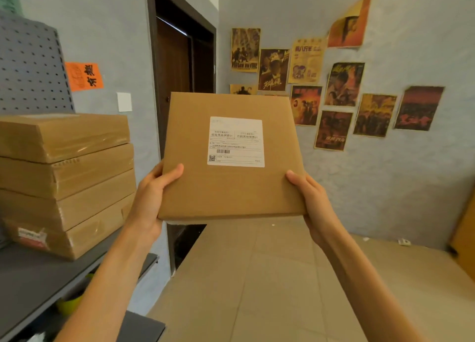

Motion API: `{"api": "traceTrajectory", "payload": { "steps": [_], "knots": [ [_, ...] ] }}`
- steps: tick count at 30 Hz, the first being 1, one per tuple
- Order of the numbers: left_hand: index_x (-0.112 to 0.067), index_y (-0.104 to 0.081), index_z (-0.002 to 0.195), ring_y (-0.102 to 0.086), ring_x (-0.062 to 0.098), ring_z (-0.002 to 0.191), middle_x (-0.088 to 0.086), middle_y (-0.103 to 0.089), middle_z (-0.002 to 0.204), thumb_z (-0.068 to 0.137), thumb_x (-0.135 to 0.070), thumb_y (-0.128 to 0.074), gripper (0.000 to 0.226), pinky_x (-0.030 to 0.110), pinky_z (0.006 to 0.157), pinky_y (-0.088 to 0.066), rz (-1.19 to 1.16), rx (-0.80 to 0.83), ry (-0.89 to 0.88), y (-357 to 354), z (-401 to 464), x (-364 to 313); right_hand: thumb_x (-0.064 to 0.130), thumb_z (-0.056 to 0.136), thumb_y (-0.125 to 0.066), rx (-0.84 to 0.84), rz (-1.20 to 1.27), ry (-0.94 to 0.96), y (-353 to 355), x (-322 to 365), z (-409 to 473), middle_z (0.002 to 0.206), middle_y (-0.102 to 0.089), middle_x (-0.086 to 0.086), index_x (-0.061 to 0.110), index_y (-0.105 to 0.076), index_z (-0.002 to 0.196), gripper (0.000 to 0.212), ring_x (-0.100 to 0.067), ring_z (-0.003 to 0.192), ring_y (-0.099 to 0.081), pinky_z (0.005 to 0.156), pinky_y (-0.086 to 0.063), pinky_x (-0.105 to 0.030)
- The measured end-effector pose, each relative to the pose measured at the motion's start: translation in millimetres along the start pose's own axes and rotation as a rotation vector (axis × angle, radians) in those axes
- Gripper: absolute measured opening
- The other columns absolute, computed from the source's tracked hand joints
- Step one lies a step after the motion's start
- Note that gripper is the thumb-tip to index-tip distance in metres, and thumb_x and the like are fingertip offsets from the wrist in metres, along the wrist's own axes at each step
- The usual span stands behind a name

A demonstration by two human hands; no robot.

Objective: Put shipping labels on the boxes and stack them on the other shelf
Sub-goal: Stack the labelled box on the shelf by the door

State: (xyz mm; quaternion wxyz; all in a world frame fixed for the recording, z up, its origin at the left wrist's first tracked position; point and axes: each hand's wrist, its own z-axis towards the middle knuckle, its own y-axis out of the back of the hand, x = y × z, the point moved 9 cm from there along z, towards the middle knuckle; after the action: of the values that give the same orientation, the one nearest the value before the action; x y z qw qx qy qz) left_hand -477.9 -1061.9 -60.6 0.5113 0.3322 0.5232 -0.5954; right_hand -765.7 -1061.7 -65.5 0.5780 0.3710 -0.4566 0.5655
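I hold a flat brown cardboard box (231, 187) up in front of me, its top face toward the camera. A white shipping label (236, 141) is stuck on the upper middle of that face. My left hand (151, 200) grips the box's lower left edge, thumb on top. My right hand (312, 205) grips the lower right corner the same way. To the left, a stack of several taped brown boxes (66, 184) sits on a dark grey shelf (38, 277).
A grey pegboard panel (30, 66) stands behind the stack. A dark doorway (182, 66) is straight ahead behind the box. Posters (334, 89) cover the right wall. Tiled floor (257, 277) lies below. A lower shelf (144, 326) juts out at bottom left.
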Motion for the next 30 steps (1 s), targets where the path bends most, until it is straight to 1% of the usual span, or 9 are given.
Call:
{"api": "traceTrajectory", "payload": {
  "steps": [5, 9, 13, 15, 17, 20, 25, 28, 30],
  "knots": [
    [-0.024, -0.064, 0.115, -0.068, 0.020, 0.097, 0.001, -0.072, 0.107, 0.084, -0.033, -0.064, 0.033, 0.038, 0.085, -0.051, -0.021, -0.042, -0.009, -2, 73, 0, 0.048, 0.083, -0.063, 0.063, -0.001, 0.069, -14, -1, 77, 0.122, -0.063, 0.009, 0.028, -0.049, 0.134, 0.056, -0.011, 0.112, -0.060, 0.098, -0.046, -0.035],
    [-0.022, -0.066, 0.114, -0.068, 0.022, 0.097, 0.001, -0.073, 0.102, 0.084, -0.035, -0.064, 0.033, 0.040, 0.085, -0.052, -0.022, -0.098, 0.039, 7, 111, 8, 0.056, 0.077, -0.059, 0.184, 0.014, 0.099, -31, -18, 115, 0.129, -0.057, 0.016, 0.033, -0.043, 0.138, 0.067, -0.006, 0.118, -0.053, 0.097, -0.041, -0.029],
    [-0.018, -0.067, 0.111, -0.067, 0.026, 0.099, 0.005, -0.073, 0.103, 0.082, -0.035, -0.067, 0.034, 0.043, 0.093, -0.050, -0.025, -0.187, 0.093, 25, 141, 14, 0.076, 0.053, -0.070, 0.328, -0.021, 0.118, -57, -41, 151, 0.139, -0.046, 0.020, 0.041, -0.029, 0.145, 0.106, -0.002, 0.125, -0.046, 0.099, -0.040, -0.028],
    [-0.017, -0.067, 0.108, -0.069, 0.023, 0.093, 0.005, -0.073, 0.102, 0.082, -0.033, -0.067, 0.030, 0.041, 0.088, -0.051, -0.014, -0.232, 0.088, 37, 154, 11, 0.075, 0.044, -0.075, 0.424, -0.025, 0.132, -80, -49, 169, 0.131, -0.049, 0.027, 0.044, -0.026, 0.144, 0.115, 0.005, 0.115, -0.051, 0.086, -0.048, -0.018],
    [-0.017, -0.068, 0.104, -0.071, 0.019, 0.084, 0.003, -0.075, 0.096, 0.083, -0.031, -0.066, 0.026, 0.037, 0.080, -0.052, 0.010, -0.271, 0.064, 47, 165, 4, 0.062, 0.047, -0.080, 0.511, -0.010, 0.173, -103, -53, 187, 0.117, -0.055, 0.031, 0.042, -0.026, 0.143, 0.112, 0.009, 0.105, -0.056, 0.075, -0.050, -0.011],
    [-0.019, -0.067, 0.106, -0.069, 0.019, 0.087, 0.002, -0.074, 0.095, 0.084, -0.030, -0.065, 0.024, 0.035, 0.079, -0.052, 0.069, -0.372, -0.003, 63, 178, -16, 0.042, 0.052, -0.077, 0.595, 0.045, 0.211, -139, -55, 220, 0.111, -0.058, 0.027, 0.037, -0.026, 0.142, 0.104, 0.006, 0.102, -0.058, 0.074, -0.050, -0.010],
    [-0.025, -0.066, 0.103, -0.070, 0.007, 0.085, -0.009, -0.075, 0.091, 0.090, -0.040, -0.054, 0.023, 0.027, 0.071, -0.048, 0.142, -0.500, -0.182, 72, 187, -62, 0.052, 0.048, -0.082, 0.695, 0.150, 0.257, -194, -46, 281, 0.122, -0.059, 0.017, 0.035, -0.033, 0.140, 0.106, 0.002, 0.109, -0.057, 0.077, -0.052, -0.014],
    [-0.027, -0.062, 0.117, -0.067, 0.006, 0.097, -0.010, -0.072, 0.106, 0.086, -0.054, -0.047, 0.044, 0.027, 0.073, -0.048, 0.214, -0.556, -0.295, 74, 183, -90, 0.056, 0.047, -0.084, 0.761, 0.226, 0.262, -229, -33, 310, 0.120, -0.062, 0.015, 0.032, -0.039, 0.137, 0.104, 0.003, 0.106, -0.059, 0.073, -0.050, -0.010],
    [-0.026, -0.055, 0.127, -0.063, 0.011, 0.108, -0.007, -0.067, 0.117, 0.075, -0.065, -0.049, 0.065, 0.028, 0.073, -0.050, 0.294, -0.581, -0.382, 79, 175, -108, 0.045, 0.059, -0.084, 0.823, 0.287, 0.246, -257, -22, 323, 0.111, -0.066, 0.017, 0.032, -0.048, 0.128, 0.079, 0.004, 0.099, -0.063, 0.072, -0.051, -0.012]
  ]
}}
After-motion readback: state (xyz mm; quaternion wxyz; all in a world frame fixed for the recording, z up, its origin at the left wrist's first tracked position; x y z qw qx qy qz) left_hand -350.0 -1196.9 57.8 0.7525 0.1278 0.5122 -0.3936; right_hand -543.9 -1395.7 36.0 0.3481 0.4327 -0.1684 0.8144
